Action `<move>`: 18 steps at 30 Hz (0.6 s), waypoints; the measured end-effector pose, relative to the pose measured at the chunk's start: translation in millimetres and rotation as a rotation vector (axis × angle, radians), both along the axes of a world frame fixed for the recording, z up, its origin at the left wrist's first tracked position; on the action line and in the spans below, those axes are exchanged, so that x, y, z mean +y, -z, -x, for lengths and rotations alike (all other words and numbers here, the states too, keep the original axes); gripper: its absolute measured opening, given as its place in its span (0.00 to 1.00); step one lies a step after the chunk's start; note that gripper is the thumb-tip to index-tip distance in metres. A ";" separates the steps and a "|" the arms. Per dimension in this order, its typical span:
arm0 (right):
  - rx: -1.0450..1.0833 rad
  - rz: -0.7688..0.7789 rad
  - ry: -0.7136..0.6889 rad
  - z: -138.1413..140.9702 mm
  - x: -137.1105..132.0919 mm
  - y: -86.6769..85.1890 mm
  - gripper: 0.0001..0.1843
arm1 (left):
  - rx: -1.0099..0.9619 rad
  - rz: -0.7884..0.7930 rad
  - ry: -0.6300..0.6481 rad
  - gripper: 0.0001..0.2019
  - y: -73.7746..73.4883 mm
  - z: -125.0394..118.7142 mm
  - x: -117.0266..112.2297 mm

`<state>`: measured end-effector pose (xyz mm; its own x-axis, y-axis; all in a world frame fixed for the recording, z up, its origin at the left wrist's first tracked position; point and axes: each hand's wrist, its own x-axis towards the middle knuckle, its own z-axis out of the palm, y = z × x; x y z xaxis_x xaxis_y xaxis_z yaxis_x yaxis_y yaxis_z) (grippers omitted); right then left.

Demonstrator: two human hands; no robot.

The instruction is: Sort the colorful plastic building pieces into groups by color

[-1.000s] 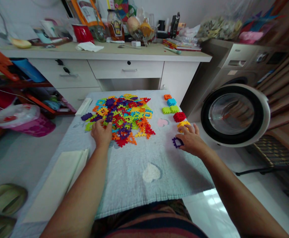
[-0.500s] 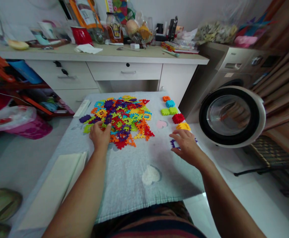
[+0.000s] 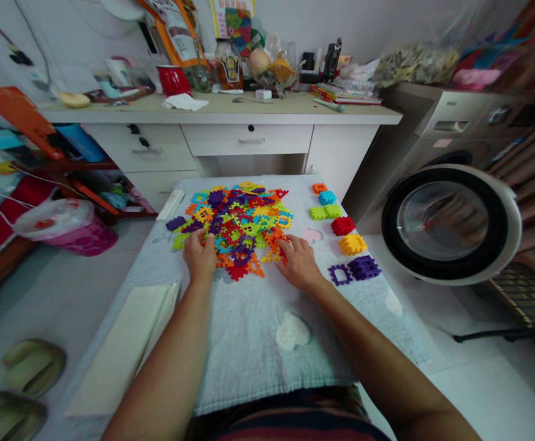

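Note:
A heap of flat, toothed plastic pieces in many colours lies on a pale towel-covered table. My left hand rests on the near left edge of the heap, fingers curled down onto the pieces. At the heap's near right edge my right hand touches red and orange pieces with its fingers stretched forward. Sorted stacks stand in a row at the right: orange, blue, green, red, yellow and purple. A single purple piece lies flat beside the purple stack.
A folded cream cloth lies on the table's near left. Behind stands a cluttered white desk with drawers. A washing machine with its round door open is close on the right. A pink basin and sandals are on the floor at left.
My right hand left the purple piece beside the stacks and moved left to the heap's near right edge. My left hand has stayed on the heap. The view shifted slightly.

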<state>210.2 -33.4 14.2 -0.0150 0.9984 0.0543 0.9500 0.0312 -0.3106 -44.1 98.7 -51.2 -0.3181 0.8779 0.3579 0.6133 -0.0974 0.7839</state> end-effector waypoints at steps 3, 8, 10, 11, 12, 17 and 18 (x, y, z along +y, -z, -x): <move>0.020 -0.066 -0.116 10.2 -0.9 3.2 0.32 | -0.013 -0.004 -0.001 0.14 -1.1 -0.3 -0.5; 0.030 -0.143 -0.278 34.8 13.6 -4.6 0.26 | -0.009 -0.003 0.002 0.14 -2.4 -0.2 -0.1; 0.021 -0.165 -0.310 46.9 24.6 -6.9 0.26 | 0.002 0.001 0.003 0.14 -3.2 -0.3 -0.6; 0.012 -0.171 -0.323 52.9 30.3 -7.1 0.27 | 0.012 0.001 0.004 0.14 -3.7 -0.4 -1.0; 0.001 -0.171 -0.336 58.5 35.7 -6.7 0.27 | 0.024 0.000 0.003 0.13 -4.3 -0.7 -1.7; -0.010 -0.167 -0.349 72.2 55.8 -2.4 0.19 | 0.060 0.017 0.013 0.14 -8.1 -2.0 -5.4; 0.002 -0.165 -0.351 71.3 57.9 -3.0 0.16 | 0.060 0.019 0.016 0.14 -9.0 -2.0 -6.0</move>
